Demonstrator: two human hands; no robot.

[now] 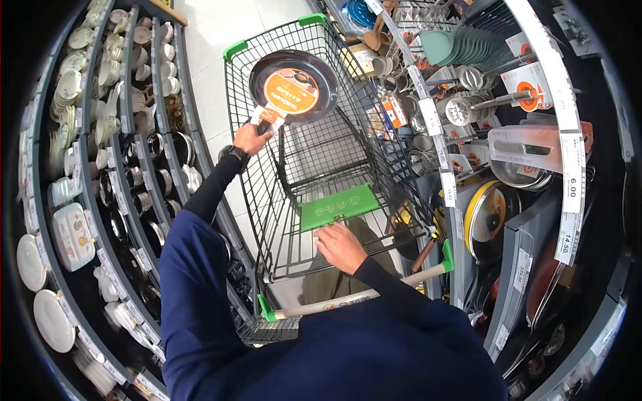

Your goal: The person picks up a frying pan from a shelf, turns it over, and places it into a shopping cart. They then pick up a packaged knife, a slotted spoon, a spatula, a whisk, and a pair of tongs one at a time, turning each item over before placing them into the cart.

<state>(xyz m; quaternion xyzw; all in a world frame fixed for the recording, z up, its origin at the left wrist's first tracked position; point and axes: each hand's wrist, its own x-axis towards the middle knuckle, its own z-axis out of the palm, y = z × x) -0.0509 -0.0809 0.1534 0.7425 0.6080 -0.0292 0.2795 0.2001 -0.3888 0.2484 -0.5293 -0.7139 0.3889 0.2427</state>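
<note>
My left hand (253, 139) is closed around the handle of a dark frying pan (326, 85). The pan is held over the far left part of a black wire shopping cart (244, 100). An orange and white cardboard label (292, 91) covers much of the pan's inside and wraps near the handle. My right hand (340, 247) is over the near end of the cart, just below the green child-seat flap (339, 207). Its fingers are loosely stretched out with nothing visible in them. Whether it touches the cart's wires is hard to tell.
Shelves of plates and bowls (68, 85) line the left side. On the right, racks hold kitchen utensils (461, 50), pans and a yellow-rimmed lid (485, 220), with price strips (570, 170) along their edges. The cart's push bar (364, 294) runs close to my body.
</note>
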